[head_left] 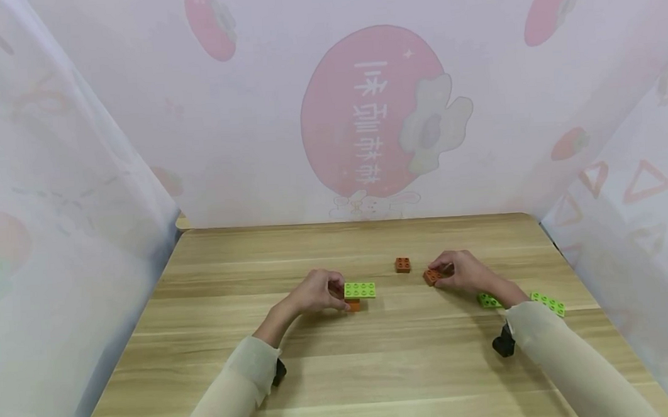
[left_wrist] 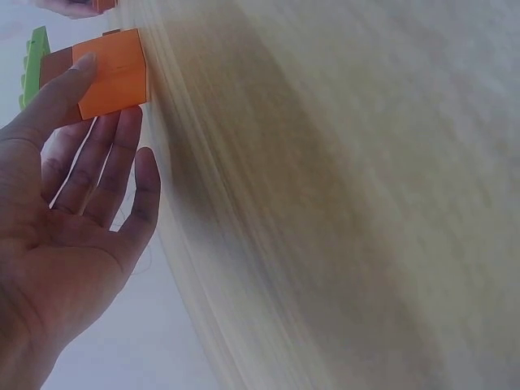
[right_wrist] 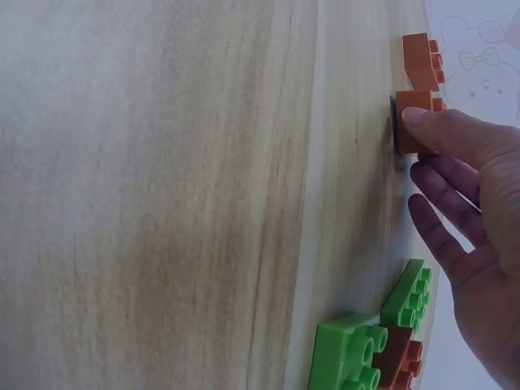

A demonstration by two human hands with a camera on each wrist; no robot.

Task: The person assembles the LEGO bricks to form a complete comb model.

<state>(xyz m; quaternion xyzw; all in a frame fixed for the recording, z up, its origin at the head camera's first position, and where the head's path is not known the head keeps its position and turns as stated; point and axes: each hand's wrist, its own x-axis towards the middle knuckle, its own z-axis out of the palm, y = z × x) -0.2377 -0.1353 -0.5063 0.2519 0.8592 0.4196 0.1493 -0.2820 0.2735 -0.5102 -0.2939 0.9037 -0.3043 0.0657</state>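
My left hand [head_left: 315,291] pinches a small stack of toy building bricks between thumb and fingers. The stack has an orange brick [left_wrist: 120,77] low down, a brown one [left_wrist: 58,62] above it, and a wider light-green brick [head_left: 359,289] across the top. Further right, my right hand [head_left: 462,272] grips a single reddish-brown brick [right_wrist: 413,134] by its sides, its studs facing up. Just left of that brick, apart from it, another reddish-brown brick [head_left: 402,265] sits on the table.
Near my right forearm lie two green bricks [head_left: 549,304] [right_wrist: 345,349], with a reddish-brown brick [right_wrist: 393,354] beside them in the right wrist view. The wooden table [head_left: 376,370] meets a printed white cloth [head_left: 251,143] at its back; more cloth hangs at both sides.
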